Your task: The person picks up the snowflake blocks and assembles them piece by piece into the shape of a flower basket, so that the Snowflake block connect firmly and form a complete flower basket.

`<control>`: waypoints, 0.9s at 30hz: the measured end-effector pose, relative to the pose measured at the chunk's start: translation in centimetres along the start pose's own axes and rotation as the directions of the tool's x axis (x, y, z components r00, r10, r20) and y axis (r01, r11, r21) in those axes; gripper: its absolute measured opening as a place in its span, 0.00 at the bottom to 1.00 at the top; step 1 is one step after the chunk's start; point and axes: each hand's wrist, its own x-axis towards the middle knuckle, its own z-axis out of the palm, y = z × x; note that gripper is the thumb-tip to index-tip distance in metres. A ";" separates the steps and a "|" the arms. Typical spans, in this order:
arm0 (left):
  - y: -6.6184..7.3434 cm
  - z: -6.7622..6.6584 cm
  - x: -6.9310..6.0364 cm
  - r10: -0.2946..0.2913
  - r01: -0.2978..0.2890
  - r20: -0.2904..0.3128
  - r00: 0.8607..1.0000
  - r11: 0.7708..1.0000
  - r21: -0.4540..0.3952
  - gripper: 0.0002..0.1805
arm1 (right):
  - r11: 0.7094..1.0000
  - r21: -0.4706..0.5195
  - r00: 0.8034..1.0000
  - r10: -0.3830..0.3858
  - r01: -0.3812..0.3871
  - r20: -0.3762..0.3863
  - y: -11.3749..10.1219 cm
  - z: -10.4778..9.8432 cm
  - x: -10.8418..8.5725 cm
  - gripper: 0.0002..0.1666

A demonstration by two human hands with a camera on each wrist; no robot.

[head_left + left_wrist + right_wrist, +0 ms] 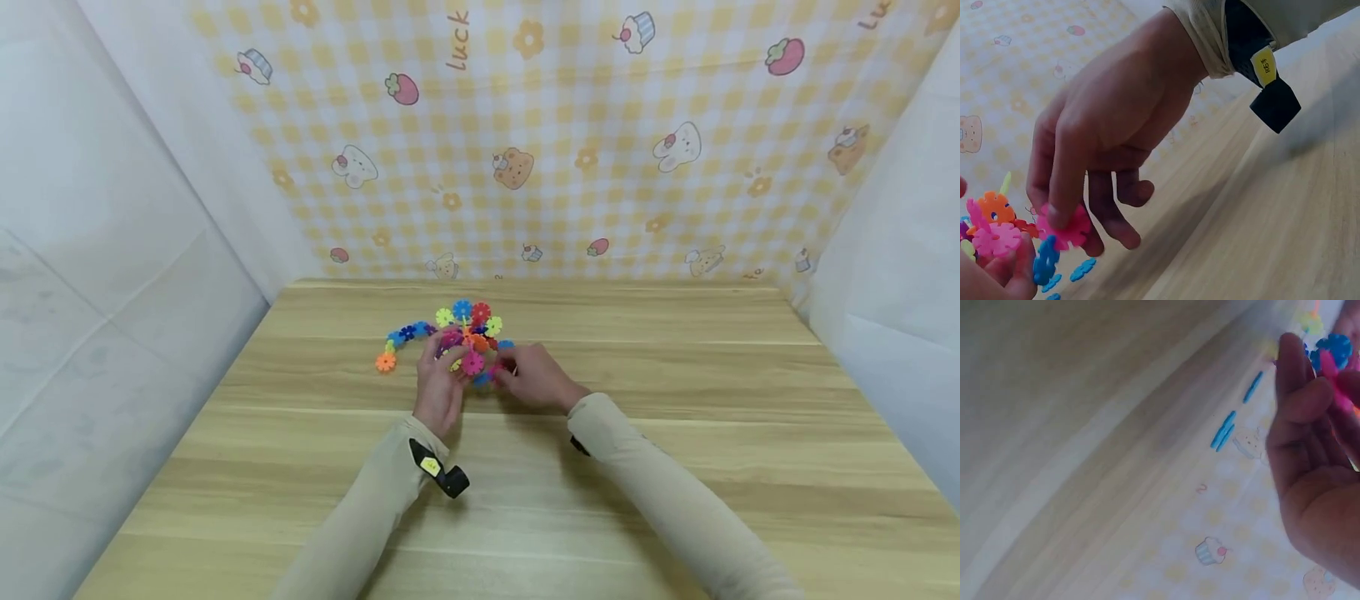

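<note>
A build of interlocking plastic snowflake discs (478, 342) in many colours sits toward the back of the table, with a chain of blue discs out to the left ending in an orange disc (386, 362). My left hand (440, 387) grips the build from its near left side, fingers partly hidden behind discs. From the right, my right hand (536, 375) pinches a pink snowflake disc (1067, 226) between thumb and fingers. A blue disc (1046, 259) stands edge-on against that pink one; whether they are joined I cannot tell. The right wrist view also shows the right hand (1319, 444) pinching.
Several loose blue discs (1082, 269) lie flat on the wooden table (675, 358) just beyond my right hand. A checked curtain (570, 108) hangs behind the table's back edge. White sheets (97, 208) enclose both sides.
</note>
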 end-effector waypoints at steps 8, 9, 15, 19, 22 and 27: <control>-0.2 0.3 -0.1 0.007 -0.007 0.004 1.000 1.000 0.003 0.30 | 0.993 0.112 0.999 -0.021 0.024 -0.024 0.8 -0.5 -0.6 0.08; -0.2 0.4 -0.1 0.006 -0.006 0.004 1.000 1.000 0.005 0.30 | 0.995 0.090 0.999 -0.033 0.035 -0.021 0.9 -0.5 -0.6 0.08; -0.1 0.7 0.0 -0.002 0.002 0.000 1.000 1.000 0.021 0.28 | 0.999 -0.010 0.999 -0.042 0.042 -0.005 1.3 -0.3 -0.4 0.07; -0.1 0.8 0.0 -0.013 0.013 -0.013 1.000 1.000 0.014 0.28 | 0.999 -0.032 1.000 -0.020 0.020 -0.004 1.0 -0.3 -0.4 0.06; -0.1 0.9 -0.1 -0.017 0.017 -0.013 1.000 1.000 0.017 0.28 | 0.998 -0.054 0.999 -0.035 0.036 0.011 1.0 -0.4 -0.5 0.06; -0.1 1.0 -0.1 0.003 -0.003 0.002 1.000 1.000 0.016 0.26 | 1.000 0.003 0.999 -0.017 0.017 -0.031 1.2 -0.6 -0.6 0.06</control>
